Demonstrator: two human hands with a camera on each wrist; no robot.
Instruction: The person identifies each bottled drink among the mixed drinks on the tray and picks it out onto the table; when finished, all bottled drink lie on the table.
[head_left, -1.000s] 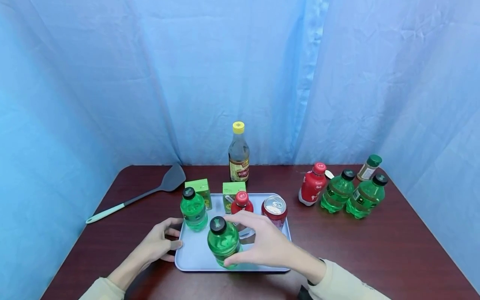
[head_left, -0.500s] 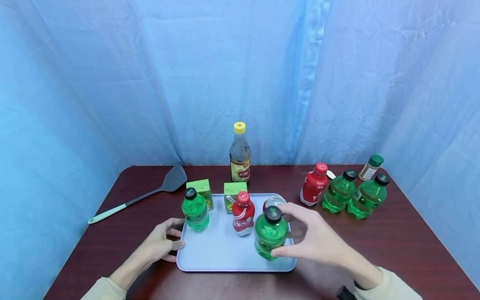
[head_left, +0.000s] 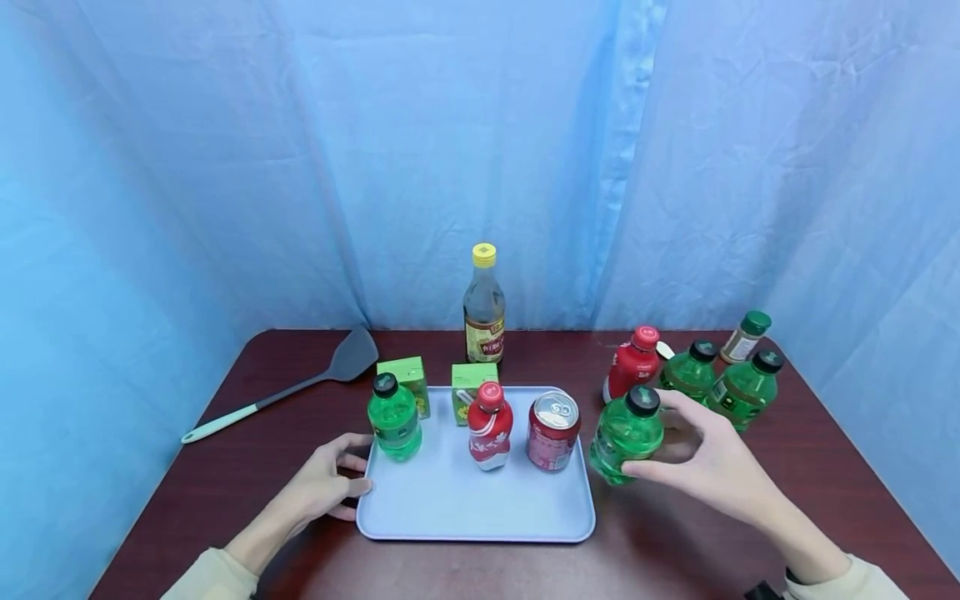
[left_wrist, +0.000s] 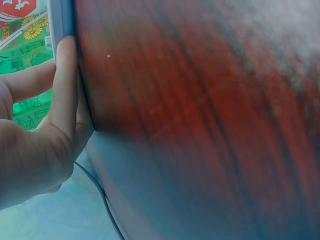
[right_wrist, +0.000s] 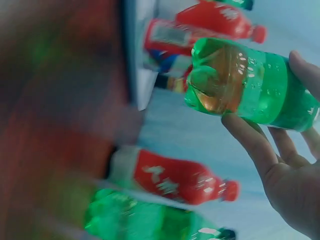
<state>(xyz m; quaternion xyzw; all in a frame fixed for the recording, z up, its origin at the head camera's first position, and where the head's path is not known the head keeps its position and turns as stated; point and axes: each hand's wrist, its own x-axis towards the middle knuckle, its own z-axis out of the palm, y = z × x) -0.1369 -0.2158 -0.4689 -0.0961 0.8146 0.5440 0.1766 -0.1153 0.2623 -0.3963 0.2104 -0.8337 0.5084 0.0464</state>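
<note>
In the head view my right hand [head_left: 708,450] grips a green soda bottle [head_left: 628,437] with a black cap, held up just right of the tray [head_left: 480,512]. The right wrist view shows the bottle [right_wrist: 250,85] between thumb and fingers, its base clear of the table. My left hand [head_left: 326,483] holds the tray's left rim, thumb and fingers at the edge. On the tray stand another green bottle [head_left: 396,425], a red bottle [head_left: 490,433], a red can [head_left: 553,437] and two green drink cartons [head_left: 474,387] [head_left: 408,375] at the back.
Right of the tray stand a red bottle [head_left: 633,358], two green bottles [head_left: 690,367] [head_left: 744,392] and a green-capped spice jar [head_left: 745,340]. A yellow-capped glass bottle [head_left: 484,312] is behind the tray. A spatula [head_left: 300,383] lies at the left.
My right hand has carried the green bottle rightward from over the tray's front to beyond its right edge, uncovering the red bottle and can. The left hand stays at the tray rim.
</note>
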